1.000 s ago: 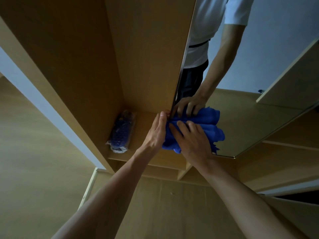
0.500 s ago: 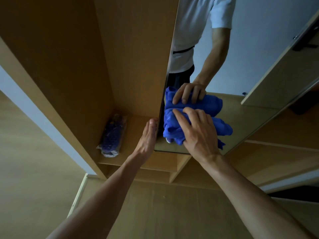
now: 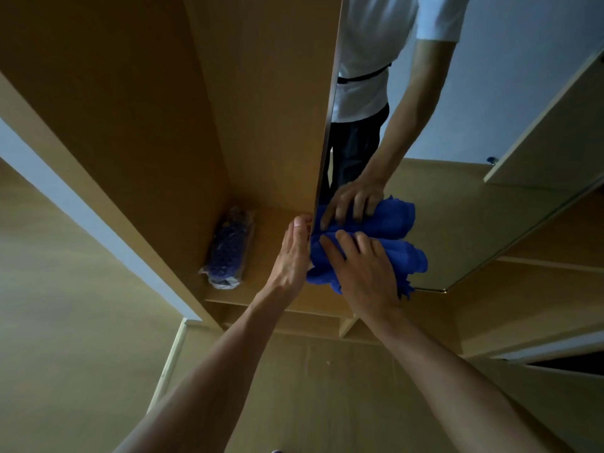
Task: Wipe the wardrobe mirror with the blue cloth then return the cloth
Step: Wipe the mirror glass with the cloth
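Observation:
A bunched blue cloth point(image 3: 410, 258) is pressed flat against the lower part of the wardrobe mirror point(image 3: 457, 204) by my right hand point(image 3: 366, 269). The mirror is on the inside of an open door and reflects the cloth, the hand and a white shirt. My left hand point(image 3: 292, 256) rests with fingers straight along the door's left edge, thumb side up, steadying it. Part of the cloth is hidden under my right palm.
Left of the door, the wooden wardrobe's lower shelf point(image 3: 277, 220) holds a clear plastic bag of dark blue items point(image 3: 228, 250). Drawer-like wooden fronts point(image 3: 539, 289) lie to the right below the mirror. The wood floor point(image 3: 65, 322) spreads below.
My right hand has slid the cloth down toward the mirror's bottom left corner after a higher stroke. The left hand stayed on the door's edge.

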The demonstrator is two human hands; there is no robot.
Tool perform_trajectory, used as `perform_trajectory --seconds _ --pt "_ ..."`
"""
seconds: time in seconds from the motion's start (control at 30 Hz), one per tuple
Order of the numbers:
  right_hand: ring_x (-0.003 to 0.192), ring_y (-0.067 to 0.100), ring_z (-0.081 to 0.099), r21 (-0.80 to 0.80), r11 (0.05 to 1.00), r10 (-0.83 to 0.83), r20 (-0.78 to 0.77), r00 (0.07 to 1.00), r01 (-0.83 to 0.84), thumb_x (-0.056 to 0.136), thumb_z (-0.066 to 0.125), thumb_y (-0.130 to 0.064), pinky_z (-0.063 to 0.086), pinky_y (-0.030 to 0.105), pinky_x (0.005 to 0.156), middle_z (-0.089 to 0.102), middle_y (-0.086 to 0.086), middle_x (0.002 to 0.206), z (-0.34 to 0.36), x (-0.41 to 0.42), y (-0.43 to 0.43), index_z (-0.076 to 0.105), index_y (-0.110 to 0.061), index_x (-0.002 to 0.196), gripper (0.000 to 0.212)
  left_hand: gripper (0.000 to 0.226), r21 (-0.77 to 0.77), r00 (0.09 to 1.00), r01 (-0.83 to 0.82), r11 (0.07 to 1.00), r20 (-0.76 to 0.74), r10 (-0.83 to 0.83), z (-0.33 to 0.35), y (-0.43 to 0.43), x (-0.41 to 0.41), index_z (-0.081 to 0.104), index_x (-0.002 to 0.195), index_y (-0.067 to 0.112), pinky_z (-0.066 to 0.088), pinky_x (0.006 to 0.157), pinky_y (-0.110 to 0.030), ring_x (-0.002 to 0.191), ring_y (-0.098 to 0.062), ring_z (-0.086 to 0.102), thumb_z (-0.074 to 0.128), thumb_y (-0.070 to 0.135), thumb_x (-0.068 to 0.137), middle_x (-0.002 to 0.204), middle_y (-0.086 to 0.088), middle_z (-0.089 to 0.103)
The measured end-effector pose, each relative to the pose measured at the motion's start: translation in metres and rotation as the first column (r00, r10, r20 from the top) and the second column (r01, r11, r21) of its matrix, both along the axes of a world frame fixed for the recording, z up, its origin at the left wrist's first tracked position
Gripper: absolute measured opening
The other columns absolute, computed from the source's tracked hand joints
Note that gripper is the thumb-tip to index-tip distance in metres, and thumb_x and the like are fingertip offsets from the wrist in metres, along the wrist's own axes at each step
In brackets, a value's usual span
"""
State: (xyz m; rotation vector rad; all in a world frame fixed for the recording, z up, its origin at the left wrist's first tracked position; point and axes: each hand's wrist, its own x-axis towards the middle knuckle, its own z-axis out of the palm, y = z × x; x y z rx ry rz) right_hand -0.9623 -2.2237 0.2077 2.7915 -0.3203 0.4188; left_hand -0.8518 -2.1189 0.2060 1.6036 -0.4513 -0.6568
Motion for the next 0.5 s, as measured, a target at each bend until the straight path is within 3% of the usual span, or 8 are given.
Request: perform_trajectory --seconds 0.07,0.13,0.33,0.43,0.5 --pt "0.105 0.035 0.055 0.02 1.0 0.005 -0.035 0.999 -0.004 0.082 0.075 -0.025 0.047 0.044 0.088 0.057 0.013 0.128 -0.006 0.001 -0.002 0.054 -0.015 0.136 0.06 0.036 0.016 1.0 0.001 1.0 -0.012 0.0 0.004 0.001 0.0 0.046 0.103 0.079 0.038 0.098 -0.022 0.122 0.004 0.05 0.017 0.085 0.082 0.128 0.028 0.052" --pt "0.102 0.033 0.055 0.021 1.0 0.023 -0.051 0.998 -0.021 0.078 0.079 -0.027 0.047 0.043 0.086 0.057 0.011 0.126 -0.006 0.002 -0.004 0.055 -0.016 0.135 0.063 0.047 0.02 1.0 0.0 1.0 -0.006 0.0 0.005 0.002 0.0 0.047 0.122 0.061 0.039 0.102 -0.026 0.127 -0.004 0.05 0.018 0.079 0.089 0.136 0.018 0.052" --pt "0.095 0.03 0.054 0.052 0.997 0.047 0.028 0.998 -0.049 0.079 0.073 -0.017 0.045 0.041 0.081 0.058 0.01 0.12 0.014 -0.009 -0.009 0.055 -0.015 0.134 0.057 0.041 0.095 0.996 -0.011 0.995 0.093 0.002 0.0 0.004 -0.008 0.04 0.142 0.035 0.041 0.072 -0.004 0.113 -0.005 0.053 0.029 0.053 0.107 0.133 0.01 0.052" --pt "0.095 0.031 0.054 0.071 0.997 0.011 0.12 0.993 -0.019 0.081 0.06 -0.011 0.045 0.043 0.081 0.059 0.011 0.121 0.031 -0.021 -0.02 0.057 -0.014 0.135 0.054 0.047 0.107 0.994 -0.009 0.994 0.106 -0.002 -0.004 0.006 -0.011 0.035 0.148 0.034 0.037 0.082 -0.011 0.117 -0.005 0.049 0.029 0.055 0.106 0.138 0.013 0.047" --pt "0.097 0.031 0.054 0.077 0.997 -0.011 0.164 0.986 -0.001 0.078 0.061 -0.011 0.044 0.044 0.082 0.058 0.011 0.124 0.044 -0.031 -0.031 0.057 -0.015 0.137 0.059 0.048 0.125 0.994 -0.011 0.992 0.109 -0.002 -0.004 0.005 -0.011 0.032 0.15 0.035 0.037 0.084 -0.018 0.11 0.005 0.051 0.031 0.055 0.106 0.133 0.018 0.047"
